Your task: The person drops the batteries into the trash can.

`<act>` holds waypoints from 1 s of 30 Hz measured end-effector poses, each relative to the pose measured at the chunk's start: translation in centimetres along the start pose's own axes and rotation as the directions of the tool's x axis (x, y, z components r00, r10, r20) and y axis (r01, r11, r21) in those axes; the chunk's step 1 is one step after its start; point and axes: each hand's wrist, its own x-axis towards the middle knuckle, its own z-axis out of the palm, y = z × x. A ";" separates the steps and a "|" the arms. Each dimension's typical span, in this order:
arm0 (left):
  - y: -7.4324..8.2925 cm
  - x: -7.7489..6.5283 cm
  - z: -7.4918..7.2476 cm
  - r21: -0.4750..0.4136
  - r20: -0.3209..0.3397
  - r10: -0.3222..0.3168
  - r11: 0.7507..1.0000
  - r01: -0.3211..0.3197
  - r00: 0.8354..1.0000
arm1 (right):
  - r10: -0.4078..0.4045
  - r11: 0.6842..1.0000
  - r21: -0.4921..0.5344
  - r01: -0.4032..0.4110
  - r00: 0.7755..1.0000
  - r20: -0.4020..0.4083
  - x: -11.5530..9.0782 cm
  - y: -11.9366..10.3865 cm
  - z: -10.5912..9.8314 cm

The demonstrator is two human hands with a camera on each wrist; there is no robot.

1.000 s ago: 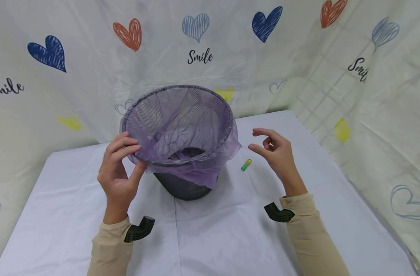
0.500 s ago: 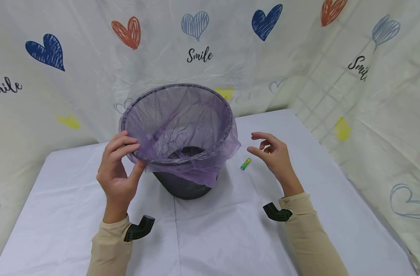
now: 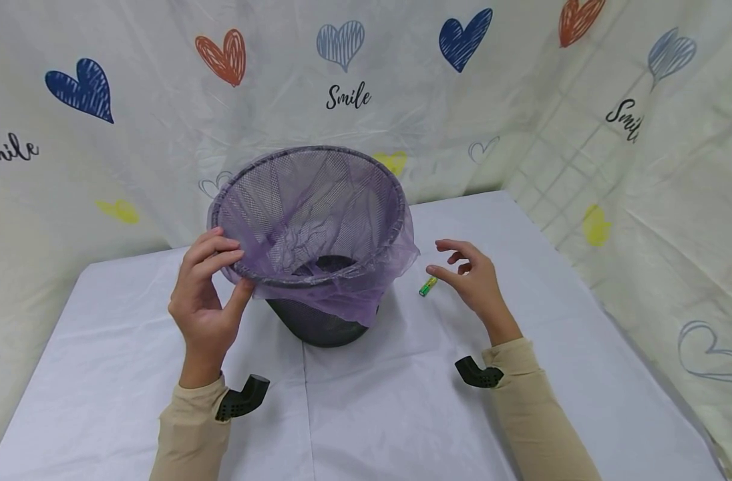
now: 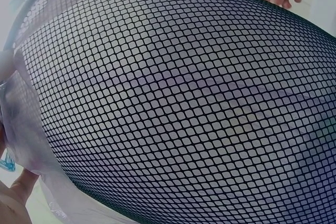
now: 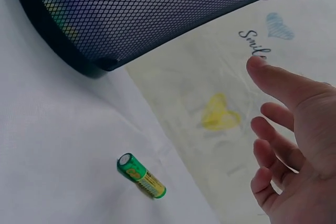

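A black mesh wastebasket point(image 3: 324, 327) stands mid-table, lined with a thin purple bin bag point(image 3: 356, 300) folded over its rim. My left hand point(image 3: 206, 310) grips the rim at its near left, fingers over the edge, thumb below. In the left wrist view the mesh fills most of the picture, and only part of that hand point(image 4: 14, 198) shows at lower left. Right of the basket lies a green and yellow battery point(image 3: 427, 287). My right hand point(image 3: 477, 284) hovers just beside it, holding nothing; thumb and index finger stand apart. The right wrist view shows the whole battery point(image 5: 142, 176), untouched.
A white cloth covers the table point(image 3: 366, 414). Behind it hangs a pale curtain point(image 3: 402, 113) printed with hearts and "Smile". Through the mesh near the basket's base, green and yellow patches point(image 5: 60, 19) show in the right wrist view; what they are is unclear.
My right hand has moved down and a little left, closer to the battery. The left hand keeps its grip on the rim, and the wastebasket stays in place.
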 end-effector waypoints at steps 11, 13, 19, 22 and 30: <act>0.0 -0.1 -0.1 0.003 0.005 -0.007 1.000 0.007 1.000 | 0.025 0.998 -0.060 -0.024 0.999 0.019 -0.7 1.6 0.7; -0.1 -0.1 -0.1 0.002 0.005 -0.009 1.000 0.009 1.000 | 0.035 0.997 -0.067 -0.033 0.999 0.023 -0.8 1.9 0.8; -0.4 -0.2 -0.1 -0.010 -0.002 -0.004 1.000 0.004 1.000 | 0.060 0.996 -0.068 -0.058 0.998 0.027 -1.0 2.8 1.2; -0.3 -0.1 0.0 -0.016 -0.005 0.000 1.000 0.000 1.000 | 0.062 0.996 -0.072 -0.060 0.998 0.026 -1.1 3.2 1.3; -0.1 0.0 0.1 -0.018 -0.009 0.005 1.000 -0.005 1.000 | 0.123 0.987 -0.113 -0.115 0.990 0.065 -1.2 4.0 1.9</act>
